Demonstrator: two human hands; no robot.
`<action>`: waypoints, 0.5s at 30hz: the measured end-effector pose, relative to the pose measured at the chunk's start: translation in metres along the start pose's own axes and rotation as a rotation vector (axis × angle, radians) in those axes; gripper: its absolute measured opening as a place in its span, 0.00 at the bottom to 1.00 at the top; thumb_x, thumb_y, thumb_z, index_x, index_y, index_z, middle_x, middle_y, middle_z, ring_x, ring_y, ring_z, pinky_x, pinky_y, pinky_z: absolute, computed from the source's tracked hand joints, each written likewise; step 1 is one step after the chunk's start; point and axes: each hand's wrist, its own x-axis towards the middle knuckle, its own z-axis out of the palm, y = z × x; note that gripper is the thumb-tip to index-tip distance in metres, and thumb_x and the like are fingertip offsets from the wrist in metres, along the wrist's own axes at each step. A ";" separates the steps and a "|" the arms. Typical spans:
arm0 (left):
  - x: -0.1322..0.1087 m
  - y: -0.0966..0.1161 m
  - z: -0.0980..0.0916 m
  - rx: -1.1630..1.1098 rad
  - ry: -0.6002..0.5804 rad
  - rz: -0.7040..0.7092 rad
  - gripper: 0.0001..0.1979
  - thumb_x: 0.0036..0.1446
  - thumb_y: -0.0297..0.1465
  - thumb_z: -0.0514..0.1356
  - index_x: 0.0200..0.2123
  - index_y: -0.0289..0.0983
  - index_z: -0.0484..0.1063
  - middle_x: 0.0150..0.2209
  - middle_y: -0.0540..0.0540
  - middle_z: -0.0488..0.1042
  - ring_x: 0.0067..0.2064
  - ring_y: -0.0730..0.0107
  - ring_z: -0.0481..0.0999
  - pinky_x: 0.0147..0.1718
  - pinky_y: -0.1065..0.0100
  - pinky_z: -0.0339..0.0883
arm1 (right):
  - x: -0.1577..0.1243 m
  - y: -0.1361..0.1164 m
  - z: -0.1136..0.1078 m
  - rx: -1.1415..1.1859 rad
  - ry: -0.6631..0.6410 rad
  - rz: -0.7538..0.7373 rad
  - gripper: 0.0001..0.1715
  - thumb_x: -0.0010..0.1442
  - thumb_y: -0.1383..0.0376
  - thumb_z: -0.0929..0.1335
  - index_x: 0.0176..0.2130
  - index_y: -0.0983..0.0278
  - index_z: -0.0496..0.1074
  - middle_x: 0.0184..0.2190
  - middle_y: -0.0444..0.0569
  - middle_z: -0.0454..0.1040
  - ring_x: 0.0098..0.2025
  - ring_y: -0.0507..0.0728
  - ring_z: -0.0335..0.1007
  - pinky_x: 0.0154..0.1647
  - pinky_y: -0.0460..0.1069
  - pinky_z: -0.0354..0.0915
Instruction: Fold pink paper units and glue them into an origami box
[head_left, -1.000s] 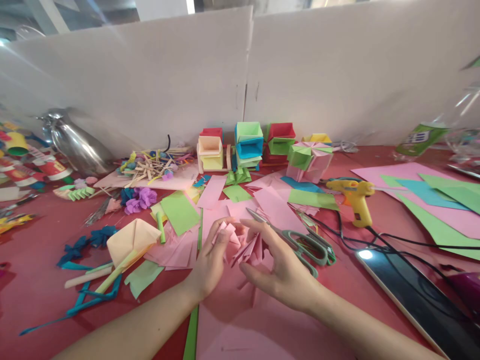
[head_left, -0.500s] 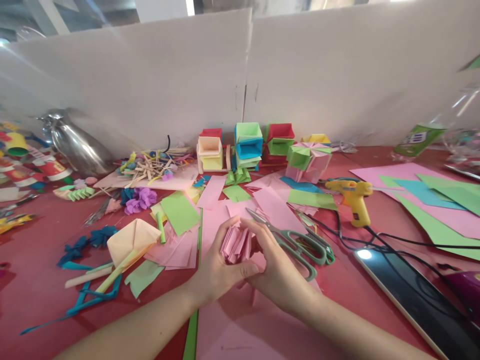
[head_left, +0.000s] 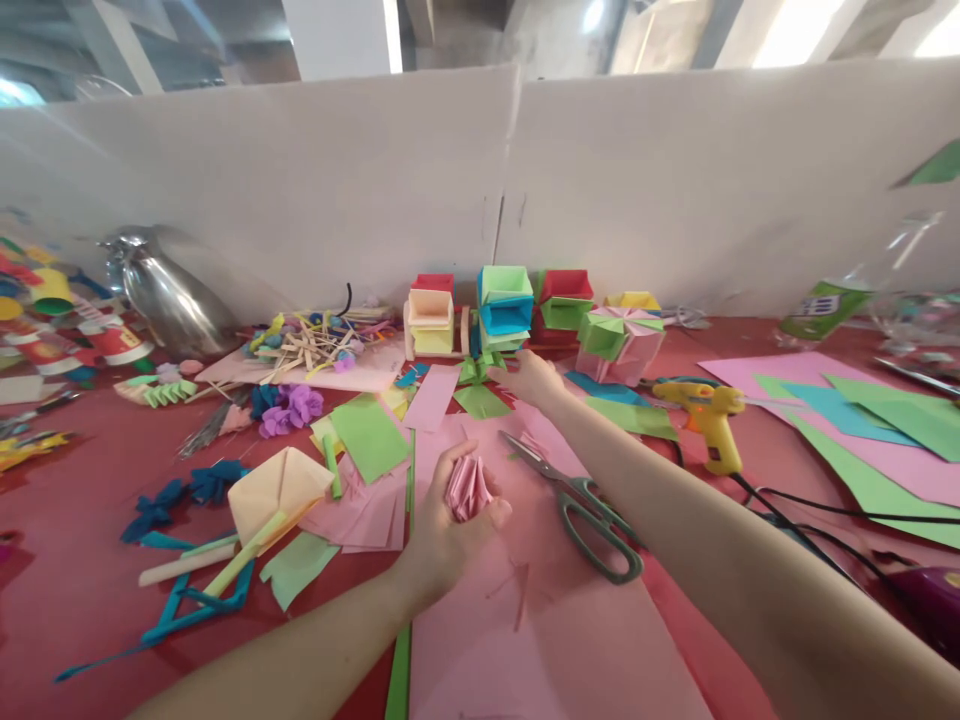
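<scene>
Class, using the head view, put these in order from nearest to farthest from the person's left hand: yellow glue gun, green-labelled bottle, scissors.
From the left hand:
1. Scissors, just to its right.
2. Yellow glue gun, farther right.
3. Green-labelled bottle, far right, towards the back.

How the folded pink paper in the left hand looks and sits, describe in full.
The folded pink paper is a compact bundle of several thin layers, creased paper by its look, many edges facing the camera. The left hand holds it, fingers curled along its left and far sides, thumb nearer the wearer. It sits over the large pink sheet. Its underside is hidden; whether the layers are joined cannot be told.
</scene>
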 end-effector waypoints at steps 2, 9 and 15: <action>0.000 0.001 0.000 0.008 -0.002 -0.016 0.24 0.51 0.29 0.61 0.51 0.41 0.57 0.36 0.49 0.68 0.38 0.69 0.71 0.34 0.69 0.65 | 0.019 -0.007 0.017 -0.053 0.027 0.091 0.22 0.58 0.57 0.66 0.49 0.67 0.66 0.48 0.53 0.69 0.50 0.61 0.65 0.50 0.62 0.60; 0.001 0.001 -0.001 -0.039 -0.004 -0.058 0.26 0.50 0.29 0.61 0.51 0.40 0.56 0.38 0.46 0.68 0.41 0.66 0.71 0.39 0.65 0.65 | 0.023 -0.029 0.054 -0.078 0.148 0.237 0.19 0.61 0.61 0.65 0.51 0.65 0.64 0.50 0.52 0.66 0.47 0.59 0.66 0.45 0.59 0.65; 0.002 -0.004 -0.001 -0.053 0.022 0.011 0.26 0.50 0.32 0.62 0.51 0.41 0.57 0.36 0.48 0.68 0.39 0.69 0.72 0.38 0.67 0.66 | 0.018 -0.023 0.023 0.095 0.107 0.120 0.17 0.62 0.62 0.64 0.49 0.66 0.65 0.47 0.51 0.68 0.43 0.56 0.69 0.41 0.55 0.68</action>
